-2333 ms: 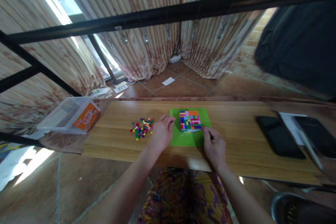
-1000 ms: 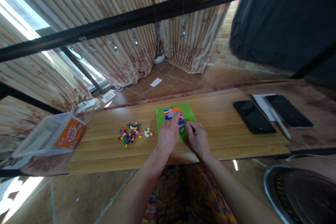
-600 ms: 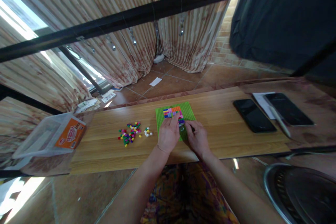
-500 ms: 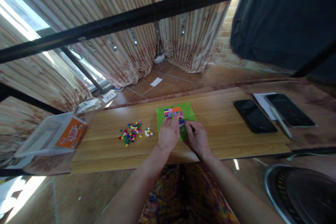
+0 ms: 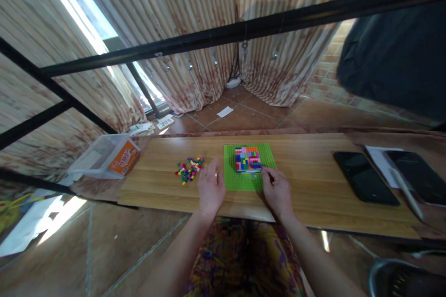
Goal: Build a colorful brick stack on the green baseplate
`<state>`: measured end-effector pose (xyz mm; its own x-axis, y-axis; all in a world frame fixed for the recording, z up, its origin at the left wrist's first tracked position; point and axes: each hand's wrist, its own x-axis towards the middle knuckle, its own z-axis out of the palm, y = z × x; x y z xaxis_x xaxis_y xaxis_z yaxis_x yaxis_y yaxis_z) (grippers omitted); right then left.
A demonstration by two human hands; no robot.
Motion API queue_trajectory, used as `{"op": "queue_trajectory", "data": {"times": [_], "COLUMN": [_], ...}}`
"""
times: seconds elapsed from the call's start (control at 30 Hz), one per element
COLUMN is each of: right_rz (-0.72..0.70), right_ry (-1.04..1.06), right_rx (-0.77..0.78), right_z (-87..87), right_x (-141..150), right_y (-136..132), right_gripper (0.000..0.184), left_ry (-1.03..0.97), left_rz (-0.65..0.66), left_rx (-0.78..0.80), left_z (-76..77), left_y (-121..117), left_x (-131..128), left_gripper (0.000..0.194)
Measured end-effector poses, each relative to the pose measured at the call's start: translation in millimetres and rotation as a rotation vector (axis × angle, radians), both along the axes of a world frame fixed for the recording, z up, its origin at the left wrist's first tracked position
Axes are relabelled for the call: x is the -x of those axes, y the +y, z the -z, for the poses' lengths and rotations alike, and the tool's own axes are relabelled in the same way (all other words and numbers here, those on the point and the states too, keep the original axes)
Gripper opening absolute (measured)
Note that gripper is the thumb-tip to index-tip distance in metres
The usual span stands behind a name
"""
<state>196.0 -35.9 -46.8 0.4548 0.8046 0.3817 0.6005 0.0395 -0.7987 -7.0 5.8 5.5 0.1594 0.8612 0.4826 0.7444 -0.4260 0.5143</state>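
A square block of stacked, multicoloured toy bricks (image 5: 248, 159) stands on a green studded baseplate (image 5: 244, 183). My right hand (image 5: 277, 190) is curled at the block's near right corner, thumb and forefinger pressed against it. Left of the baseplate, my left hand (image 5: 211, 190) is low over the table with thumb and fingers apart. A small pale yellow-white brick (image 5: 216, 174) shows between them, apparently lying loose. To the left of this hand lies a pile of loose coloured bricks (image 5: 188, 171). My left hand hides part of the tabletop there.
The wooden board (image 5: 306, 162) carries a black phone (image 5: 364, 178) on the right. Beyond it are another dark device (image 5: 418, 174), a white pen-like stick (image 5: 406, 195) and paper (image 5: 379, 158). A clear plastic box (image 5: 104, 155) stands at the left end. A black rail (image 5: 223, 32) crosses above.
My left hand has come off the top of the brick block and moved left, over where the white and yellow bricks lay. My right hand stays at the block's corner. The view has shifted.
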Motion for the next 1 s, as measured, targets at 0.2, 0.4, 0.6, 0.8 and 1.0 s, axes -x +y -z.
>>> {"op": "queue_trajectory", "data": {"times": [0.2, 0.4, 0.6, 0.8, 1.0], "right_rz": [0.031, 0.036, 0.022, 0.033, 0.027], "right_ry": [-0.018, -0.042, -0.057, -0.067, -0.043], "right_rx": [0.017, 0.02, 0.011, 0.006, -0.005], "right_z": [8.2, 12.2, 12.6, 14.3, 14.0], "right_x": [-5, -8, -9, -9, -7], "right_y": [0, 0, 0, 1, 2], "right_gripper": [0.045, 0.045, 0.044, 0.044, 0.04], "left_ry": [0.023, 0.166, 0.264, 0.323, 0.095], "left_rz": [-0.16, -0.132, -0.103, -0.105, -0.076], "left_rx": [0.179, 0.261, 0.225, 0.262, 0.251], "left_z": [9.1, 10.8, 18.3, 23.9, 18.2], "left_y": [-1, 0, 5, 12, 10], "left_x": [60, 44, 28, 31, 24], "left_gripper": [0.029, 0.021, 0.022, 0.021, 0.017]}}
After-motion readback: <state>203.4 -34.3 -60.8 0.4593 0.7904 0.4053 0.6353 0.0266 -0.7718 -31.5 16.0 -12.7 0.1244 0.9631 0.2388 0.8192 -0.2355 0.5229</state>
